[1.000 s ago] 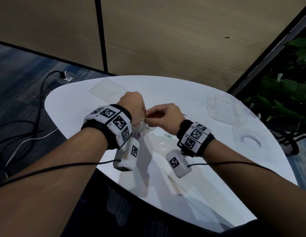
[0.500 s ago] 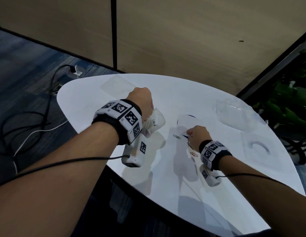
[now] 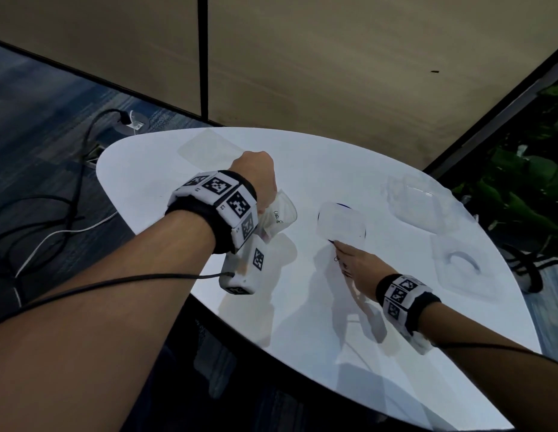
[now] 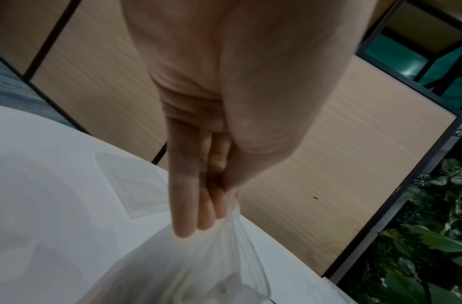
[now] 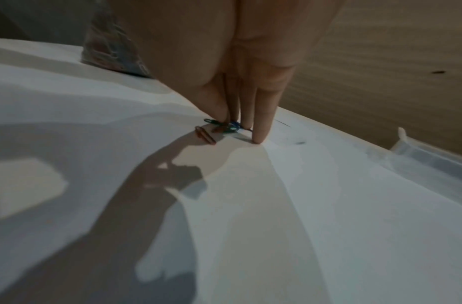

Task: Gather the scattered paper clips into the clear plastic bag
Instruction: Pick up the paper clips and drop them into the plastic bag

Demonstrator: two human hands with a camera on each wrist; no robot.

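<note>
Left hand (image 3: 256, 179) raised, fingers (image 4: 190, 197) pinched together; right hand (image 3: 354, 265) lowered, fingertips (image 5: 259, 131) straight, apparently pressing down.

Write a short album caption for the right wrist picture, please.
Right hand reaches down, fingertips on the white table among a few coloured paper clips.

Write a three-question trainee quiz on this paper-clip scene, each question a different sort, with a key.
1. True or false: the left hand holds the clear plastic bag above the table.
2. The right hand's fingertips are: A) inside the bag B) on the table at the paper clips C) on the clear tray.
3. Fill in: the clip lying apart from the cluster is ___.

Key: 1 true; 2 B; 3 red.
</note>
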